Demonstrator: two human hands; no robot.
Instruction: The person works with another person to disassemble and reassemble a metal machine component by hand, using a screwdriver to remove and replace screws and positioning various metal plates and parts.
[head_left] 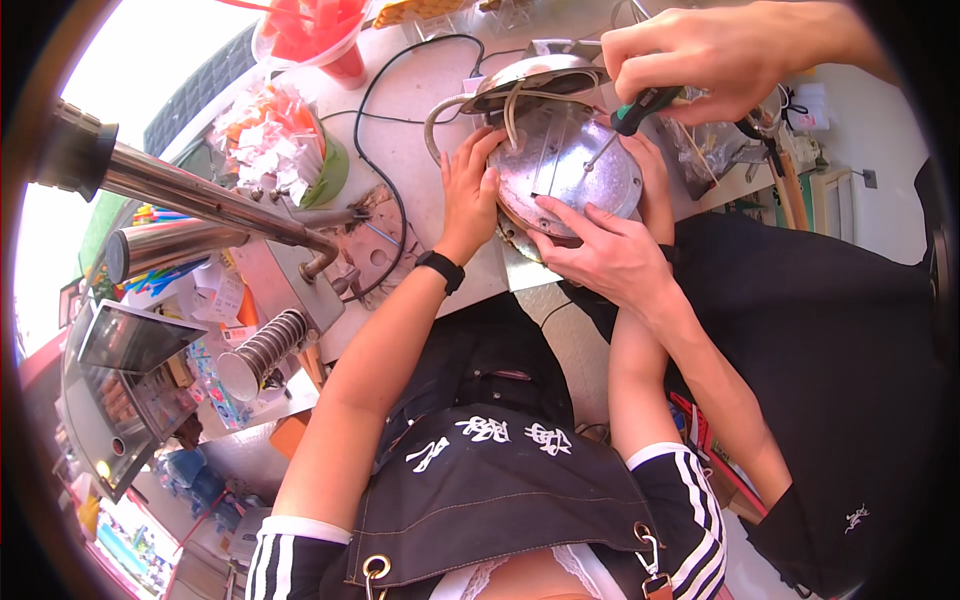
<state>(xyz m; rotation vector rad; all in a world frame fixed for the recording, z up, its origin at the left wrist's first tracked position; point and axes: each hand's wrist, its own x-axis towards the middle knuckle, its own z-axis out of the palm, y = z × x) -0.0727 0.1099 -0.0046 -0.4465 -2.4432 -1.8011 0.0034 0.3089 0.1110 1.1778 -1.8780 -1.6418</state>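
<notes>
A co-worker's hand (pixel 610 255) touches the near rim of a round metal plate (pixel 570 185) at the edge of the worktop (pixel 415 85); the wearer's left hand (pixel 468 195) clasps its left side, the half-hidden right hand (pixel 655 185), grip unclear, its right; beyond, another hand (pixel 695 60) grips a screwdriver (pixel 645 108).

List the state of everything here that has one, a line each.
Metal disc: steadied, surface exposed
Left hand: against disc's left edge
Right hand: at disc's right side, partly hidden
Screwdriver: held in co-worker's right hand, pointing at disc
Metal cover: tilted up
Black cable: loose
Green container: filled with paper scraps
</notes>
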